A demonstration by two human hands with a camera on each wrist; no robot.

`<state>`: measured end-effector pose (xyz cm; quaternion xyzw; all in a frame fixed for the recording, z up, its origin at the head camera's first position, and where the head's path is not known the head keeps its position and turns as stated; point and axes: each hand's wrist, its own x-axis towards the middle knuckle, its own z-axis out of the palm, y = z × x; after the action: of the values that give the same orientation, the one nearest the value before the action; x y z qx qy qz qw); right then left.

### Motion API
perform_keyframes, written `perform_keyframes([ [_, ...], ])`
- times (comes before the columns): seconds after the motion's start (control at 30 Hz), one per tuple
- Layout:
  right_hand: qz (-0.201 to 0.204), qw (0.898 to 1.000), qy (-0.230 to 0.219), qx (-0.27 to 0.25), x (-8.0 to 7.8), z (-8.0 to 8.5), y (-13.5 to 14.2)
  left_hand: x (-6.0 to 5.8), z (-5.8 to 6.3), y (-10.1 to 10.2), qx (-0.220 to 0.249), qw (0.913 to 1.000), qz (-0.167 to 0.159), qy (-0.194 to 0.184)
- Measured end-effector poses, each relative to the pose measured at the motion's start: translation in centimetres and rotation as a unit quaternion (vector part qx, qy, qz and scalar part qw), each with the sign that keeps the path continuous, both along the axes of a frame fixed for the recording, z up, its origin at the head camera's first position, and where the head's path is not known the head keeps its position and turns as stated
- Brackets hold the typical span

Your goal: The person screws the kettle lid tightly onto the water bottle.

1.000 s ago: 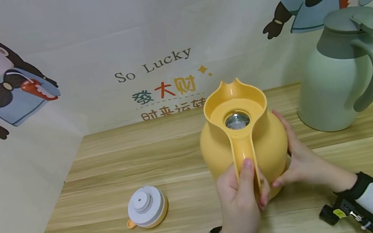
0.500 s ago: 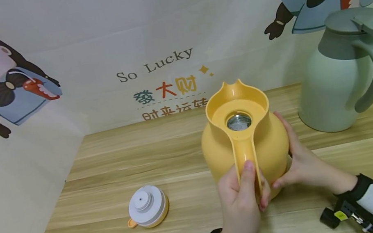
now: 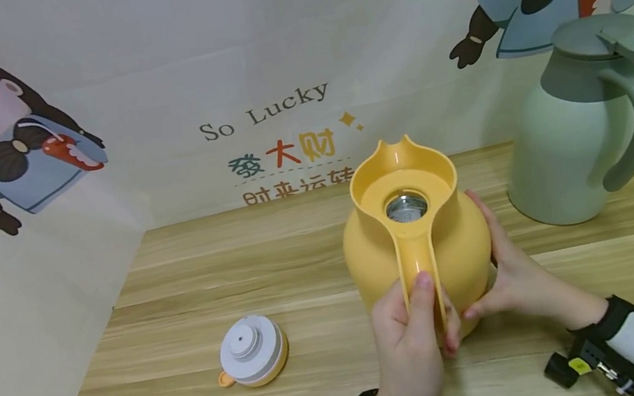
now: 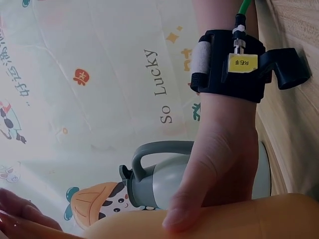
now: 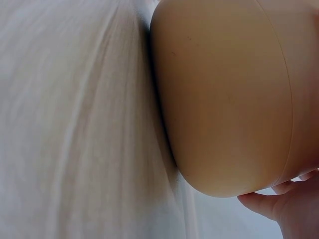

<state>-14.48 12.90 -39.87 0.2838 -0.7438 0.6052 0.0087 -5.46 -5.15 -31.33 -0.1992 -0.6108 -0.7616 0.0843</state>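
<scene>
A yellow thermos jug [image 3: 427, 242] stands upright on the wooden table, its lid off and its round metallic mouth showing. My left hand [image 3: 409, 344] grips its handle, thumb lying along the back of it. Against the jug's right side, my right hand [image 3: 512, 277] holds the body, with the thumb at the front and the fingers reaching round the side. In the right wrist view, the jug's base [image 5: 219, 99] sits on or very close to the tabletop. Left of the jug lies a grey and yellow lid [image 3: 251, 351], its grey stopper side up.
A green thermos jug [image 3: 568, 139] with its lid on stands at the back right, handle to the right. Behind the wooden table [image 3: 177, 272] hangs a printed backdrop [image 3: 152, 57] with cartoon figures and lettering.
</scene>
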Motion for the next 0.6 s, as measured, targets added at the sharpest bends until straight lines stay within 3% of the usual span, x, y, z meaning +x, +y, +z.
perform_keyframes([
  [0.2, 0.002, 1.000, 0.006, 0.000, 0.0, 0.0, 0.0, 0.2, 0.3, -0.2, -0.004, 0.9995, -0.005, -0.030],
  [0.33, 0.003, 1.000, 0.013, 0.002, -0.1, -0.1, 0.0, 0.0, 0.5, -0.7, -0.020, 0.9992, -0.027, -0.023],
  [0.53, -0.001, 1.000, 0.010, 0.009, -0.1, -0.2, 0.0, -0.5, 1.3, -1.7, -0.082, 0.9949, -0.058, 0.001],
  [0.6, 0.000, 1.000, 0.006, 0.009, -0.1, -0.2, 0.0, -0.7, 1.7, -2.2, -0.105, 0.9919, -0.072, -0.008],
])
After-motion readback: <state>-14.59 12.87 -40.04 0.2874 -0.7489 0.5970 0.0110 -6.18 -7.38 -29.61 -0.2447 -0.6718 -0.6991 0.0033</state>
